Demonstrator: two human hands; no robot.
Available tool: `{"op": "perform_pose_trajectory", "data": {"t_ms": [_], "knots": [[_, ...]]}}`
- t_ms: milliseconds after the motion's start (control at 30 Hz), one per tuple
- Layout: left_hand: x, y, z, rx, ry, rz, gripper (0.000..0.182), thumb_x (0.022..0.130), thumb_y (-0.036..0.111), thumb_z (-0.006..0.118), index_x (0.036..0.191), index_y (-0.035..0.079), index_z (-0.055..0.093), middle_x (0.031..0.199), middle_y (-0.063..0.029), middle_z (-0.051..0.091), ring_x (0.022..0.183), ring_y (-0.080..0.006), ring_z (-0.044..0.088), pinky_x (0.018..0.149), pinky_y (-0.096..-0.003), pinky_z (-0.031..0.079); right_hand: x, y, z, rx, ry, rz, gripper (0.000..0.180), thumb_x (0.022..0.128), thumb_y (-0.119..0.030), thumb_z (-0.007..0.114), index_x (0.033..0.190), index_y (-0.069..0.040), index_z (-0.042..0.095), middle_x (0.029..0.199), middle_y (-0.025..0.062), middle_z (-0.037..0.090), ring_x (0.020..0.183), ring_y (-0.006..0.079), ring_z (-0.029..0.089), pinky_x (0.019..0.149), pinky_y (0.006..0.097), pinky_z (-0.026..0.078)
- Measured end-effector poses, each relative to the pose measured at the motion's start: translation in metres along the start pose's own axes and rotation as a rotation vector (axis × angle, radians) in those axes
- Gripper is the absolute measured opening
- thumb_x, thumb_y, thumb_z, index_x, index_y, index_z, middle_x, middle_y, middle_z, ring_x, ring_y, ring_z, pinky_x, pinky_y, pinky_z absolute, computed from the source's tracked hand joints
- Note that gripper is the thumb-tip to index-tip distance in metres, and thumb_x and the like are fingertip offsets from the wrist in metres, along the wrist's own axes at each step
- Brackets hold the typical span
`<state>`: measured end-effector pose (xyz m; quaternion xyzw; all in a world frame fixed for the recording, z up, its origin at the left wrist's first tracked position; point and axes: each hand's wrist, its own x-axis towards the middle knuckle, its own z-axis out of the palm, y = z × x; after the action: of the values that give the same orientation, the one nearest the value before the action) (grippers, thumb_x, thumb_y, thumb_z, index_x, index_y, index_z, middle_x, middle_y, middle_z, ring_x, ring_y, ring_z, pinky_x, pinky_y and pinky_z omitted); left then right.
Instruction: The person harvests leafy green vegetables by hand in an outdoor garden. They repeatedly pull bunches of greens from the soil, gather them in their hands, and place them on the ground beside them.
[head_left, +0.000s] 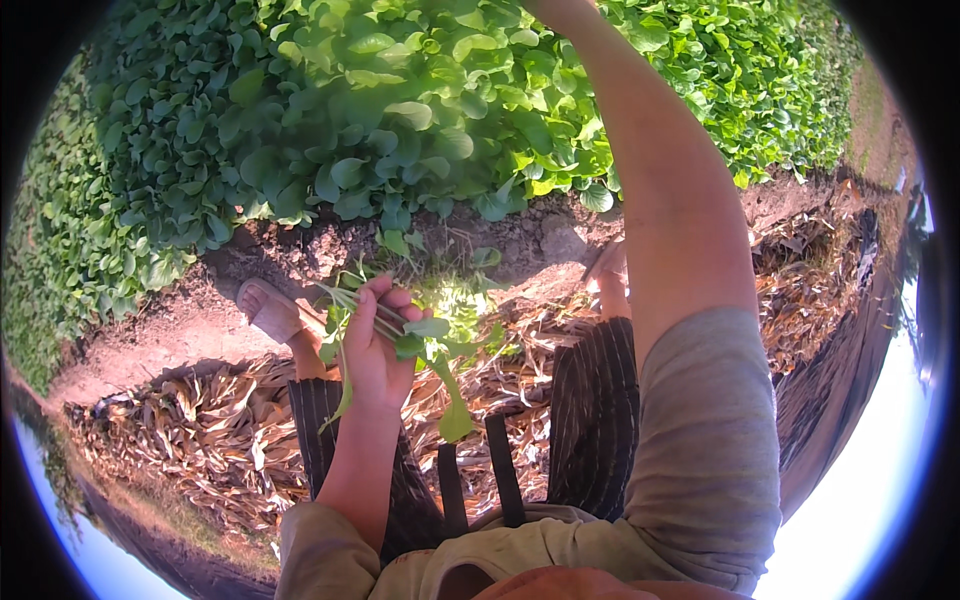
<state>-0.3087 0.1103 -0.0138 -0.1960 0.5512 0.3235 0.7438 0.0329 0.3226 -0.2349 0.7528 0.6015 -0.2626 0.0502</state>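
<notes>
My left hand (382, 337) is curled around a small bunch of pulled leafy green seedlings (450, 390). Their pale stems (341, 295) cross the palm, and a few leaves droop below the fingers. At the top edge of the view, my right hand (556, 10) reaches over a dense bed of broad-leaved green plants (420, 112). Its fingers are cut off by the picture's rim, so what they touch is hidden. Below the bed's near edge, loose plants (450, 300) lie on the ground between my feet.
A bare soil edge (540, 232) borders the bed. Dry husks and leaves (217, 427) cover the ground under and beside my legs. My sandalled left foot (271, 309) stands on the soil at left, the other foot (609, 270) at right. Two dark straps (504, 469) hang before my body.
</notes>
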Motion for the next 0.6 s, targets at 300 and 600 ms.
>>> {"op": "perform_pose_trajectory", "data": {"t_ms": [300,600], "knots": [[0.001,0.000,0.001,0.016,0.021,-0.005,0.027,0.098,0.029,0.042,0.108,0.007,0.053,0.088,-0.0057,0.062,0.075,-0.0176,0.061,0.081,-0.0411,0.050,0.001,-0.003,0.014,0.031,-0.001,0.014,0.024,0.088,-0.015,0.060,0.110,-0.007,0.064,0.106,0.0067,0.064,0.094,0.0172,0.062,0.087,0.0298,0.048],[0.001,-0.002,0.006,0.027,0.059,-0.022,0.023,0.099,0.026,0.039,0.108,0.009,0.052,0.086,-0.0038,0.060,0.075,-0.0180,0.059,0.081,-0.0398,0.048,0.002,-0.003,0.022,0.079,0.027,0.036,0.023,0.087,-0.015,0.061,0.108,-0.006,0.064,0.104,0.0071,0.064,0.091,0.0174,0.062,0.085,0.0301,0.049]]}}
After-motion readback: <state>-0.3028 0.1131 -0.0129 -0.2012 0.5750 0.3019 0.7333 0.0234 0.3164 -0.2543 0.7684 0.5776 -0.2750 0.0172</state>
